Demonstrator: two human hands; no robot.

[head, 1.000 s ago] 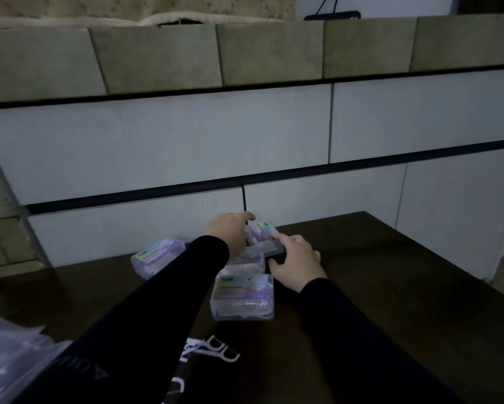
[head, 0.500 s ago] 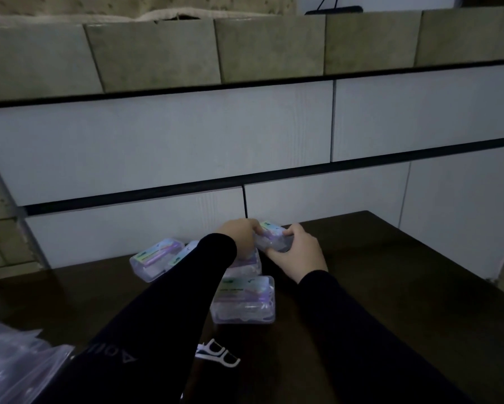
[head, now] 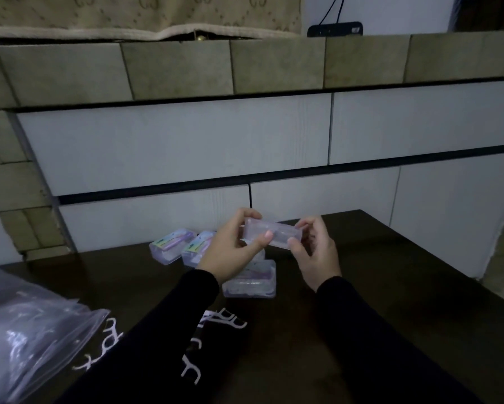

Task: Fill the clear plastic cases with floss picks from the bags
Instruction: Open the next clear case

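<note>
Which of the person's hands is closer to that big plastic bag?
Left. The left hand grips the clear case on the side towards the plastic bag; the right hand grips its far end.

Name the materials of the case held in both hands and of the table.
Small clear rectangular case: apparently thin glossy plastic, since the fingers show through its walls. Dark brown table: probably wood or wood-look laminate with a faint sheen; the dim light leaves it open.

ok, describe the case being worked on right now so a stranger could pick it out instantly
Start at the dark table below the white panelled wall. Above its far middle, the left hand and right hand pinch a clear plastic case by its ends. It is the only case held off the table; the other cases lie flat and show coloured labels.
</note>
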